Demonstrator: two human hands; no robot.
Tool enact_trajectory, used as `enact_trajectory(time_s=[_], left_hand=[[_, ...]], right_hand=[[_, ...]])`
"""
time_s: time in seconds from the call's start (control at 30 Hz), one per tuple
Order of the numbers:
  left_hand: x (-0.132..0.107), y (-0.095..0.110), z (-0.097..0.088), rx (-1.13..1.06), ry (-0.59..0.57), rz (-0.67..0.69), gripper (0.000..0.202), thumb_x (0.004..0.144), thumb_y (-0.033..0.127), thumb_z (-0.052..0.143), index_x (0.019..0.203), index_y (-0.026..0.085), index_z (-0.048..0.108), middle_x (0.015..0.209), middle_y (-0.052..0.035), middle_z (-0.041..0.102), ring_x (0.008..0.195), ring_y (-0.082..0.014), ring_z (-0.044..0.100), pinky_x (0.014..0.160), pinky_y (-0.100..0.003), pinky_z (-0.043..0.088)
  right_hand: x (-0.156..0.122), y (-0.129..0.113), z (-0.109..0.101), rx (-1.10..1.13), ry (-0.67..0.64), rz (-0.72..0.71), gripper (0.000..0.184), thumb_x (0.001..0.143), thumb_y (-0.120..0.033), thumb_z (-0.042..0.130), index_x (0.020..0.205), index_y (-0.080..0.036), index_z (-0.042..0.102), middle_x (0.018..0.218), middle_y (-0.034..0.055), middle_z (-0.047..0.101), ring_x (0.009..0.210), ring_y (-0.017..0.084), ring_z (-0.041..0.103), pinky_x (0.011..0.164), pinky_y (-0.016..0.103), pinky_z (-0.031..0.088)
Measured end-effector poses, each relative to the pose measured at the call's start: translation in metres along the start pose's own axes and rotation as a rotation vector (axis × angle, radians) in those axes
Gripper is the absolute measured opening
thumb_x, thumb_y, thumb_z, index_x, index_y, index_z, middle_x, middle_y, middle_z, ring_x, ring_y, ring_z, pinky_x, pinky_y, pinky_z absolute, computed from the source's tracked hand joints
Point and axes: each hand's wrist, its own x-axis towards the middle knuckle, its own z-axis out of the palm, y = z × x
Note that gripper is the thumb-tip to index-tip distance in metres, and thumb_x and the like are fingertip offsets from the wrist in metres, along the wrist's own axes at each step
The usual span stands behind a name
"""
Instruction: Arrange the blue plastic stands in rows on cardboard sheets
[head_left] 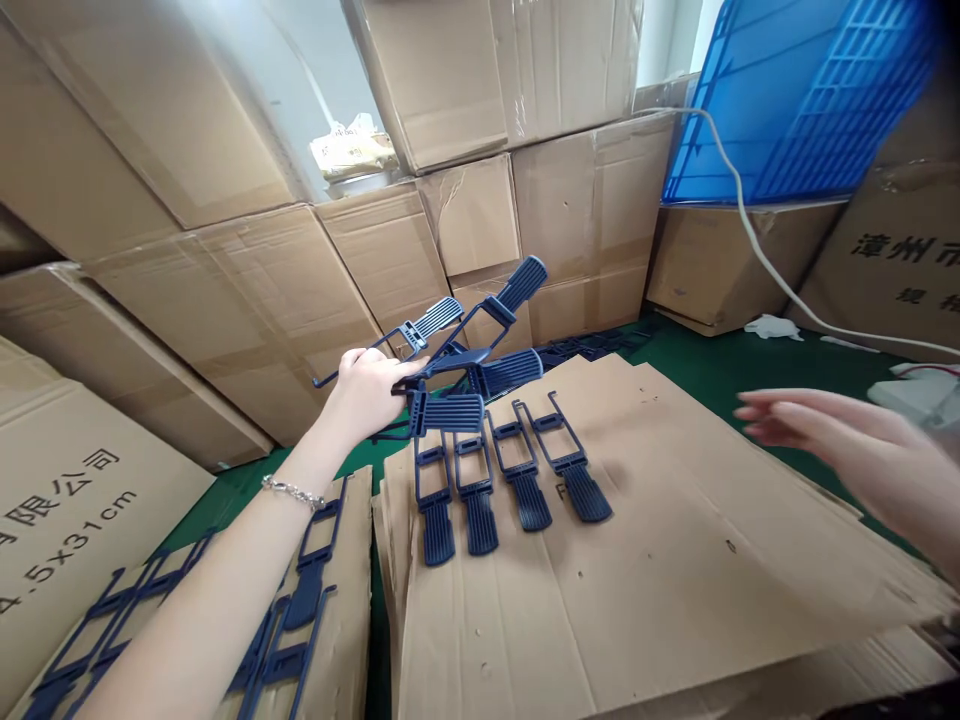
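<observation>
My left hand point(371, 385) is closed round several dark blue plastic frame pieces with ribbed tabs point(517, 285), which fan out above the cardboard. A silvery chain bracelet circles that wrist. Just below the held bunch, more of the same dark blue pieces lie in a row point(523, 500) on the flat cardboard sheets point(645, 620), their ribbed tabs pointing toward me. Over the right side of the sheets hovers my right hand point(840, 435), slightly blurred, with its fingers stretched out and nothing visible in it.
Further dark blue pieces lie on cardboard at lower left point(300, 600), partly behind my left arm, and on the green floor point(686, 370) at the back. Stacked cardboard boxes point(247, 310) wall the far side. A blue plastic crate point(787, 110) and white cable point(739, 190) are at upper right.
</observation>
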Motion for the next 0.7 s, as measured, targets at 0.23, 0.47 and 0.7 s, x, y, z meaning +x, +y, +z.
enact_trajectory(time_s=[0.23, 0.47, 0.7], left_hand=[[-0.037, 0.056, -0.024, -0.115, 0.023, 0.114, 0.047, 0.070, 0.010, 0.047, 0.112, 0.026, 0.063, 0.071, -0.0030, 0.065, 0.079, -0.0223, 0.051, 0.089, -0.043, 0.031], [-0.060, 0.065, -0.010, -0.158, -0.015, 0.112, 0.042, 0.076, 0.012, 0.047, 0.113, 0.026, 0.062, 0.069, -0.0033, 0.065, 0.078, -0.0221, 0.051, 0.089, -0.043, 0.031], [-0.070, 0.069, -0.016, -0.173, -0.013, 0.097, 0.042, 0.076, 0.014, 0.047, 0.113, 0.026, 0.062, 0.068, -0.0045, 0.063, 0.075, -0.0224, 0.050, 0.086, -0.043, 0.033]], right_hand=[[-0.020, -0.076, 0.106, 0.588, -0.792, 0.201, 0.083, 0.071, -0.042, 0.069, 0.139, -0.026, 0.023, 0.117, 0.0098, 0.052, 0.092, 0.020, 0.059, 0.071, 0.029, 0.053], [-0.024, -0.075, 0.142, 0.925, -0.693, 0.251, 0.093, 0.065, -0.020, 0.073, 0.137, -0.039, 0.015, 0.128, 0.0027, 0.043, 0.061, 0.008, 0.060, 0.064, 0.027, 0.056], [-0.020, -0.081, 0.144, 1.014, -0.713, 0.254, 0.075, 0.063, -0.014, 0.072, 0.124, -0.034, 0.033, 0.107, -0.0040, 0.054, 0.055, 0.006, 0.055, 0.055, 0.023, 0.052]])
